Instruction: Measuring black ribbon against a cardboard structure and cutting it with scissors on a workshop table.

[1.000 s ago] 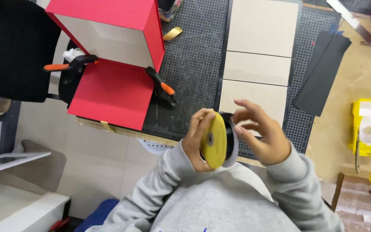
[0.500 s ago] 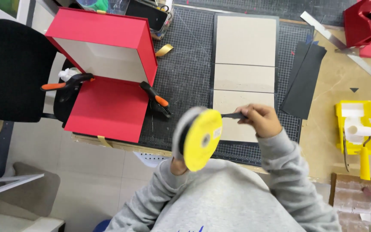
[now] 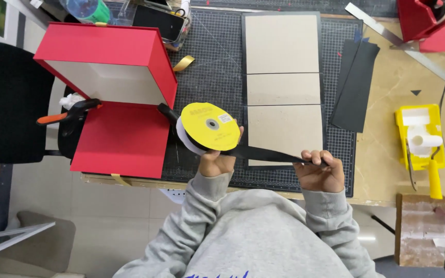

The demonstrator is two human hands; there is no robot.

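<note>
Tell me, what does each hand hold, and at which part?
Left hand grips the yellow ribbon spool by its lower edge; right hand pinches the black ribbon near its free end.

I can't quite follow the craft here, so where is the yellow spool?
In the head view, the yellow spool is held up in the left hand, just right of the red box, over the cutting mat.

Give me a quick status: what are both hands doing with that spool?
Left hand grips yellow ribbon spool. Right hand pinches black ribbon drawn out level above cutting mat. Open red box beside spool, apart.
</note>
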